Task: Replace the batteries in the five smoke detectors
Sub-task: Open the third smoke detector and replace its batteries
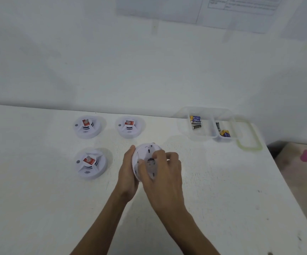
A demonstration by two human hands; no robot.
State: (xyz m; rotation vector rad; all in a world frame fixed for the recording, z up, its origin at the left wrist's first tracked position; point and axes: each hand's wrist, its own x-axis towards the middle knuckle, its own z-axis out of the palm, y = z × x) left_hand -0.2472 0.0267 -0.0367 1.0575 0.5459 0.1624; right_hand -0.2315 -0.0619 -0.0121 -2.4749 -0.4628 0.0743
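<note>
Held one: a round white plastic smoke detector (147, 148) is kept face down, front middle of the white surface (38, 199)
Left hand: the left hand (128, 172) is wrapped round its left edge, fingers gripping
Right hand: the right hand (164, 174) has fingers curled over its back, gripping it
Task so far: likely early; three sticker-topped white detectors (90, 163) look untouched, a fifth is not seen
Box: a clear two-part plastic box (182, 126), back right, is filled with small batteries (195, 122) in both parts
</note>
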